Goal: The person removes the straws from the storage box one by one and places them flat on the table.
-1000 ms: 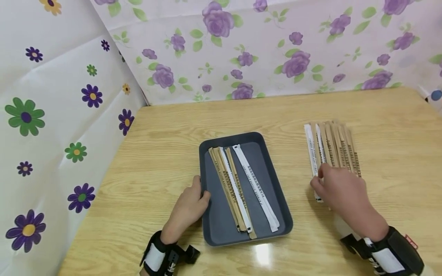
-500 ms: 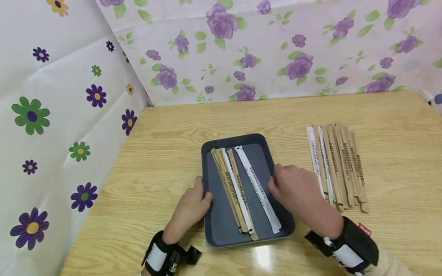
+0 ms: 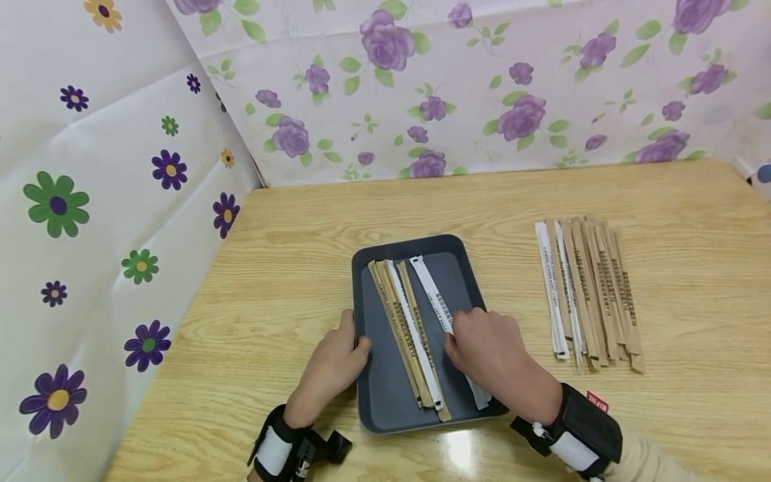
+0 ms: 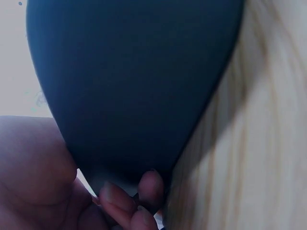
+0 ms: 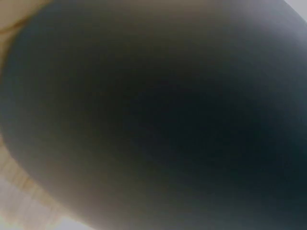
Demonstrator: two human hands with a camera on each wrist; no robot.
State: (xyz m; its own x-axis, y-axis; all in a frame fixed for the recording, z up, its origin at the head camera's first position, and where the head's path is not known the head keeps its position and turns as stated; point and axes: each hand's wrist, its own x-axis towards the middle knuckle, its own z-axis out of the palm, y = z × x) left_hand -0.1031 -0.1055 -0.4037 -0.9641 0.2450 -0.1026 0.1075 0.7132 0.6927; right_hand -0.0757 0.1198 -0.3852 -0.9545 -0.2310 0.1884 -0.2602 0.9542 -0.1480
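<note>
In the head view my left hand [image 3: 334, 358] grips the left rim of a dark grey tray [image 3: 371, 402]. The left wrist view has its fingers [image 4: 151, 187] curled at the tray's outer wall [image 4: 139, 86]. My right hand [image 3: 490, 351] reaches over the tray's right side, thumb and fingertips pinching a white paper-wrapped straw [image 3: 430, 284] around its middle. Part of that straw is hidden under the hand. To its left in the tray lie several brown wrapped straws [image 3: 385, 301] with a white one [image 3: 415, 335] among them. Dark blur fills most of the right wrist view.
On the wooden table [image 3: 289, 241], right of the tray, lies a pile of wrapped straws [image 3: 593, 288], mostly brown, with white ones on its left side. A purple-flowered sheet [image 3: 421, 87] hangs behind the table, and another flowered sheet [image 3: 108, 201] stands at the left.
My right hand has moved left from the straw pile, across the tray's right rim, to the white straw inside. The left hand stays on the tray's left rim.
</note>
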